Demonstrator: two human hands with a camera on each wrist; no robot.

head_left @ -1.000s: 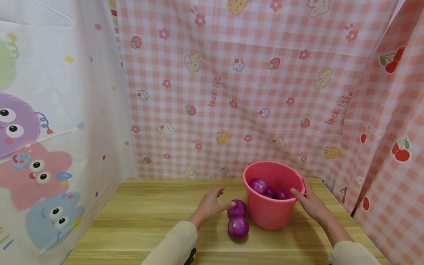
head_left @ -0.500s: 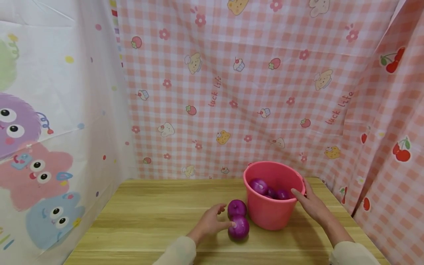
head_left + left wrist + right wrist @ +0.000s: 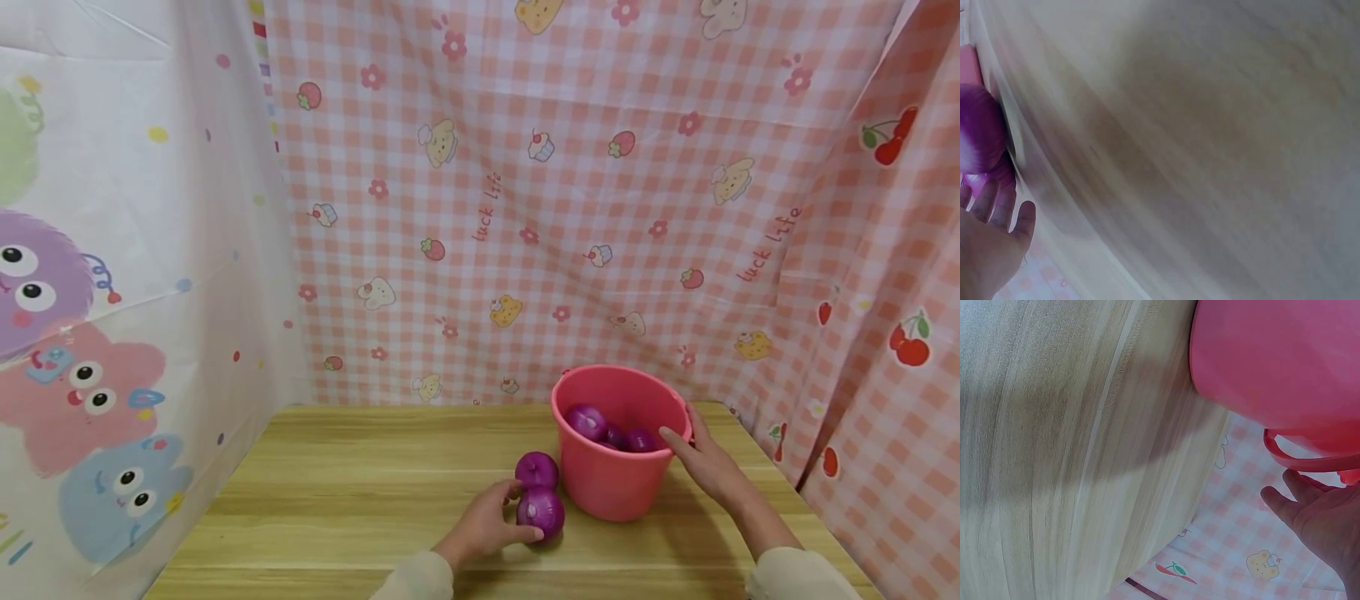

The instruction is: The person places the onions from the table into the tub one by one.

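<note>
Two purple onions stand one behind the other on the wooden table (image 3: pixel 337 492), left of a pink bucket (image 3: pixel 611 483). At the nearer onion (image 3: pixel 543 512), my left hand (image 3: pixel 483 521) has its thumb at the front and its fingers at the left, towards the back. The left wrist view shows the fingers (image 3: pixel 1004 203) spread and fairly straight by the onions. Behind the nearer one sits the farther onion (image 3: pixel 536 471). My right hand (image 3: pixel 708 458) holds the bucket's right rim, thumb over the inner edge and fingers outside. Several purple onions (image 3: pixel 586 422) lie inside the bucket.
A pink checked curtain (image 3: pixel 480 250) hangs along the table's back edge, and another checked curtain (image 3: pixel 892 400) on the right. On the left hangs a white sheet (image 3: pixel 210 333) with cartoon figures. The bucket's handle (image 3: pixel 1310 464) hangs beside my right hand.
My left hand has come nearer, from beside the farther onion to around the nearer one. My right hand and the bucket have stayed in place.
</note>
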